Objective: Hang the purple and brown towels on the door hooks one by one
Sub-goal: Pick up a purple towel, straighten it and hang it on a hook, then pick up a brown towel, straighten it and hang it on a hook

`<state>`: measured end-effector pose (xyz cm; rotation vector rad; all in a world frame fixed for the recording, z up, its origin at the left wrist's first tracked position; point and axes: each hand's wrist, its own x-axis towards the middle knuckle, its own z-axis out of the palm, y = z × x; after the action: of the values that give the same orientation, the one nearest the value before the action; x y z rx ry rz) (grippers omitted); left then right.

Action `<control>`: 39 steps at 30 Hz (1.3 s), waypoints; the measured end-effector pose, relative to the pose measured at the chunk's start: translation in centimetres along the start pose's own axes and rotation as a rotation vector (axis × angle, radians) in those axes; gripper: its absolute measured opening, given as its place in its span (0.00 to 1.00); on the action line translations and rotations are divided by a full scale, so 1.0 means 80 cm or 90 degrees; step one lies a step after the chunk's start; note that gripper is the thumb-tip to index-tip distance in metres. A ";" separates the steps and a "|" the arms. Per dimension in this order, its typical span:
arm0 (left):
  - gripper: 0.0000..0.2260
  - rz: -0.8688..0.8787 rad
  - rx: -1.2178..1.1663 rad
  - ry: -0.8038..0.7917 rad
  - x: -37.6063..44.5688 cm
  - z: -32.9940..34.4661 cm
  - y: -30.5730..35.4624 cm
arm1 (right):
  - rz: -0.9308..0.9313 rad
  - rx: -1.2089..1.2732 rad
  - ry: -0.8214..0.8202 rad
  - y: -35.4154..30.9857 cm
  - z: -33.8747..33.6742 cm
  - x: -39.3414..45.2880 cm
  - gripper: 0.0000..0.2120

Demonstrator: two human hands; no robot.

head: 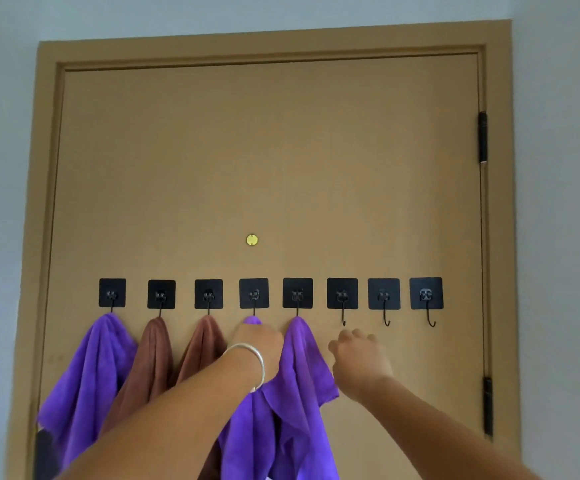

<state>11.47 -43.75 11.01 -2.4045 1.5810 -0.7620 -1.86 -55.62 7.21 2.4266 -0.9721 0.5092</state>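
Note:
A row of black stick-on hooks (342,293) runs across the tan door (267,161). From the left hang a purple towel (89,368), two brown towels (153,358) (202,344), then two more purple towels (243,441) (300,362). My left hand (259,344), a silver bangle on its wrist, grips the top of the fourth towel just under its hook. My right hand (361,362) hovers right of the fifth towel, below the sixth hook, fingers loosely curled and holding nothing. The three rightmost hooks (431,320) are bare.
A brass peephole (252,240) sits above the hooks. Black hinges (482,136) line the door's right edge. Pale wall (558,202) surrounds the door frame. Something dark (44,452) shows at the lower left, behind the first towel.

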 end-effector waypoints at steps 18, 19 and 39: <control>0.29 0.329 -0.285 0.357 0.063 -0.115 0.173 | 0.313 -0.233 0.107 0.185 -0.143 -0.162 0.24; 0.29 0.364 -0.302 0.362 0.057 -0.119 0.185 | 0.334 -0.249 0.101 0.187 -0.153 -0.178 0.23; 0.31 0.929 -0.571 0.457 -0.310 -0.291 0.355 | 0.852 -0.601 -0.116 -0.001 -0.420 -0.602 0.26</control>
<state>-30.81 -30.52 11.48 -0.3894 3.6161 -0.5555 -39.91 -11.05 10.80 0.7747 -2.1964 0.1183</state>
